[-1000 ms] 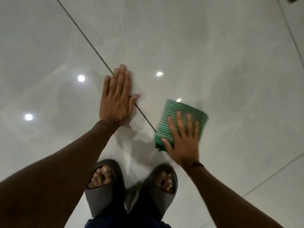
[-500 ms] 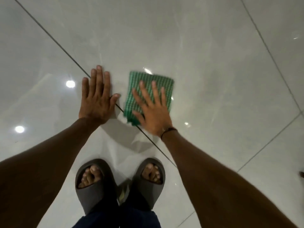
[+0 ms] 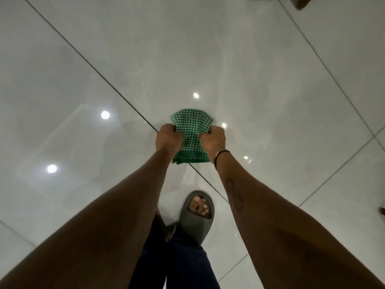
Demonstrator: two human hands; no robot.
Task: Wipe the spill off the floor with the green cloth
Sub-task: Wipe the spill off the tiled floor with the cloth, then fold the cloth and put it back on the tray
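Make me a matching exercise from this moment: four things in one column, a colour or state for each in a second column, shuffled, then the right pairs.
Column one:
1. cloth
2. left hand
3. slipper
4. wristband

Column two:
A. grey, open at the toe, standing on the floor tiles
B. green checked, bunched in the middle
C. thin band around the wrist of the right hand
D. closed in a fist on the cloth's left side

Pairs: 1-B, 2-D, 3-A, 4-C
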